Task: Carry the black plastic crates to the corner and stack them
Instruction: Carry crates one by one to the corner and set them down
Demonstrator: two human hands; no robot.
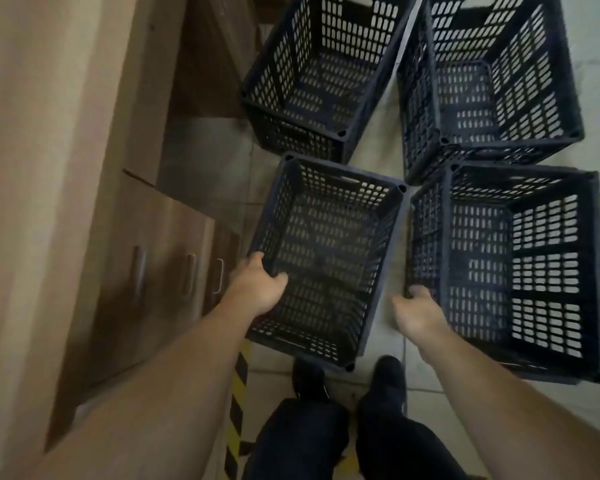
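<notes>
Four black plastic crates sat open-topped on a pale tiled floor (371, 140), all rectangular with perforated lattice walls and bases, slotted holes in rows, small round sockets at the rim corners. The near-left crate (326, 258) was tilted, its rim sloping, and the left hand (258, 287) gripped its left rim, fingers (257, 259) curled over the edge and pinching the wall, thumb inside. The right hand (418, 315) hung in the gap between that crate and the near-right crate (520, 271), fingers loosely curled together, tips at or just beside the near-right crate's left wall; contact could not be told, blur. The far-left crate (323, 71) and far-right crate (489, 84) stood behind, the right pair nearly touching corner to corner. On the left ran a smooth brown wood-grain cabinet (160, 271) with thin metal bar handles, beside a plain tan panel. A black-and-yellow striped tape strip (238, 393) lay on the floor by the person's black shoes (388, 375) and dark trousers.
</notes>
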